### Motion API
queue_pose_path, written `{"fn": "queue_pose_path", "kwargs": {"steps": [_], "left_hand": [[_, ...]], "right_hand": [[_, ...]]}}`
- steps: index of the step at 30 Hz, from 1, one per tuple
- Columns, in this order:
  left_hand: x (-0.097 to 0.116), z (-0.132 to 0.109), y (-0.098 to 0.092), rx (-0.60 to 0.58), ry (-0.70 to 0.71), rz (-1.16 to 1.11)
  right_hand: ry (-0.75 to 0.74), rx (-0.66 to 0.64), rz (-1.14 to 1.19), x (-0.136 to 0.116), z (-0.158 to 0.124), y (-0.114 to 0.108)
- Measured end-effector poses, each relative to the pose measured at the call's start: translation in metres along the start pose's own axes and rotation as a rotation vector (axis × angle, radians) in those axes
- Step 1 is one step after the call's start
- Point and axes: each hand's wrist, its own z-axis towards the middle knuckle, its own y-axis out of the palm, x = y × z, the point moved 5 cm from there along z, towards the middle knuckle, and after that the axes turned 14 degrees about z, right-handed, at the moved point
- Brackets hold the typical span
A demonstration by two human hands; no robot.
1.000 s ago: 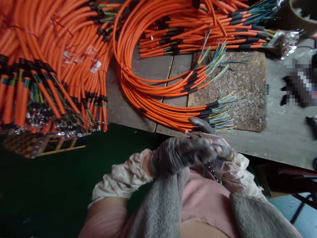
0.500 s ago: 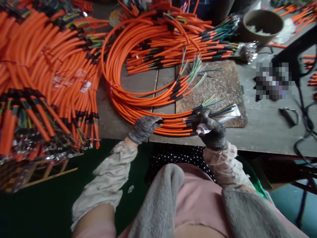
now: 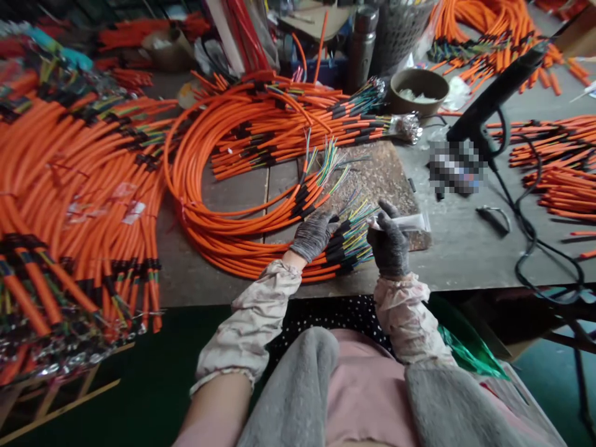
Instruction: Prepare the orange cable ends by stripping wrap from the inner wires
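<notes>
My left hand [image 3: 314,237], in a grey knit glove, lies over the ends of coiled orange cables [image 3: 242,256]. Its fingers are closed around cable near the black sleeves [image 3: 335,251], though the fingertips are partly hidden. Thin multicoloured wires [image 3: 361,214] fan out from those sleeves. My right hand [image 3: 391,242], gloved alike, is raised just right of the wire ends. It is closed on a slim white tube-shaped packet [image 3: 413,222], whose narrow tip shows left of the thumb. Under the wires lies a worn, speckled board [image 3: 382,177].
Heaps of orange cables [image 3: 93,161] cover the left side. A black heat gun [image 3: 493,93] stands on the right with its cord [image 3: 526,230] looping down. A brown bowl [image 3: 419,93], a metal flask [image 3: 361,49] and a black-handled tool [image 3: 493,220] are on the table.
My left hand has slid right along the cables to their sleeved ends. My right hand has lifted off the wires, still holding the white packet. The camera view has tilted up and turned right.
</notes>
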Motion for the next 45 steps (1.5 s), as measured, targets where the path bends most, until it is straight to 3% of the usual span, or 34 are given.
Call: {"fn": "queue_pose_path", "kwargs": {"steps": [4,6,8,10,12,13,15,19,21,23,26,29,31,33,36,38,41,43,45], "left_hand": [[-0.009,0.061,0.018,-0.220,-0.137,0.156],[-0.008,0.082,0.012,-0.255,-0.193,0.193],[-0.004,0.086,-0.001,-0.239,-0.184,0.184],[-0.004,0.072,-0.018,-0.156,-0.155,0.095],[-0.008,0.042,-0.040,0.076,-0.137,-0.377],[-0.011,0.025,-0.048,0.134,-0.130,-0.600],[-0.011,-0.010,-0.062,0.187,-0.103,-0.771],[0.004,-0.058,-0.085,0.354,-0.103,-0.741],[0.008,-0.070,-0.093,0.449,-0.106,-0.728],[0.009,-0.078,-0.099,0.487,-0.065,-0.726],[0.009,-0.083,-0.104,0.396,0.061,-0.704],[0.013,-0.089,-0.113,0.460,0.152,-0.510],[0.017,-0.094,-0.119,0.563,0.092,-0.414],[0.017,-0.094,-0.122,0.561,-0.063,-0.507],[0.010,-0.096,-0.128,0.497,-0.205,-0.905],[0.004,-0.101,-0.144,0.446,-0.095,-1.015],[-0.008,-0.119,-0.174,0.329,0.062,-0.770],[-0.020,-0.135,-0.191,0.331,0.040,-0.609],[-0.026,-0.149,-0.203,0.346,0.034,-0.556]], "right_hand": [[-0.073,0.099,-0.060,-0.010,-0.006,-0.018],[-0.033,0.105,-0.043,-0.011,-0.013,-0.021],[-0.037,0.093,-0.026,-0.011,-0.017,-0.022],[-0.075,-0.017,-0.090,-0.011,-0.018,-0.016],[-0.124,-0.177,-0.191,-0.010,-0.017,-0.001],[-0.156,-0.253,-0.235,-0.009,-0.018,0.009],[-0.276,-0.360,-0.307,-0.011,-0.023,0.033],[-0.689,-0.440,-0.502,-0.031,-0.051,0.078],[-0.803,-0.454,-0.569,-0.041,-0.065,0.090],[-0.800,-0.500,-0.564,-0.048,-0.074,0.094],[-0.711,-0.619,-0.462,-0.053,-0.078,0.094],[-0.738,-0.592,-0.524,-0.055,-0.080,0.092],[-0.829,-0.483,-0.640,-0.057,-0.084,0.092],[-0.886,-0.426,-0.707,-0.055,-0.089,0.095],[-0.782,-0.451,-0.639,-0.050,-0.092,0.101],[-0.653,-0.477,-0.516,-0.049,-0.092,0.105],[-0.516,-0.555,-0.384,-0.052,-0.095,0.115],[-0.388,-0.577,-0.284,-0.049,-0.098,0.122],[-0.160,-0.538,-0.122,-0.036,-0.101,0.127]]}}
